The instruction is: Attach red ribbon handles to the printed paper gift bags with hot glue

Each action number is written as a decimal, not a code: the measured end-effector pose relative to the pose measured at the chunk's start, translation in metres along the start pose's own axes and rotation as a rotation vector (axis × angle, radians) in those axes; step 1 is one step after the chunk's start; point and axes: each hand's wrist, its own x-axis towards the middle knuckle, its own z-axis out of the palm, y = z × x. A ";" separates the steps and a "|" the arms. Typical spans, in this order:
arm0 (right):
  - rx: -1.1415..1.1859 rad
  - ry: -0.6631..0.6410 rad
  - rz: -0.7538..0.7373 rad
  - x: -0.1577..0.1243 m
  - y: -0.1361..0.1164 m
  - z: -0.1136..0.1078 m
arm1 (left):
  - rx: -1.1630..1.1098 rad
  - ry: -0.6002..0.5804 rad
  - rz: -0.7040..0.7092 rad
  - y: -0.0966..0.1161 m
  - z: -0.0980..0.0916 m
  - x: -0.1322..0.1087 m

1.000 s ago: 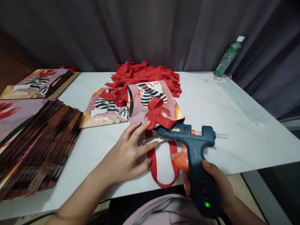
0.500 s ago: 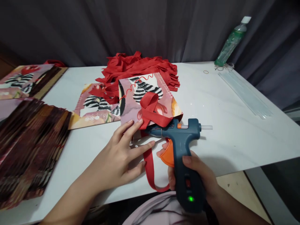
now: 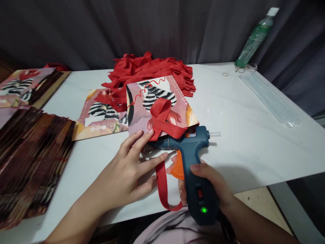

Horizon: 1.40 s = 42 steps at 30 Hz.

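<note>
Currently, the right hand [image 3: 213, 179] is closed around the handle of a blue glue gun [image 3: 191, 156], fingers at the orange trigger [image 3: 178, 166]; a green indicator [image 3: 203, 210] is lit. The left hand [image 3: 130, 171] is spread wide, two fingertips on the near edge of a printed bag [image 3: 138, 118]. The bag lies on the white table [image 3: 254, 145], in front of a pile of red ribbons [image 3: 152, 71]. The nozzle points left along the near edge; from here, I cannot see its tip. One red ribbon [image 3: 162, 106] lies folded over the bag's face; a red strip [image 3: 162, 186] curves on the near side, between the hands.
</note>
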 end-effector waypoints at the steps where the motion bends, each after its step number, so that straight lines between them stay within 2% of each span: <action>1: -0.006 0.017 0.015 0.000 0.000 0.000 | 0.013 0.000 0.019 -0.001 0.000 0.000; 10: -0.058 0.114 0.083 -0.002 -0.005 0.007 | 0.003 0.009 0.007 -0.001 0.001 0.000; 18: -0.089 0.149 0.099 -0.001 -0.003 0.007 | 0.020 0.009 0.024 -0.002 0.002 0.000; 22: -0.101 0.121 0.092 -0.001 -0.003 0.005 | 0.029 0.015 0.031 -0.002 0.002 0.000; 28: -0.105 0.011 0.103 0.000 -0.003 0.000 | 0.018 0.023 0.025 -0.001 0.002 0.000; 35: -0.098 0.025 0.087 -0.001 -0.001 -0.002 | 0.001 0.017 0.005 -0.001 0.001 0.000; 42: -0.110 -0.017 0.077 -0.002 -0.004 -0.001 | 0.024 0.006 0.025 -0.001 0.001 0.000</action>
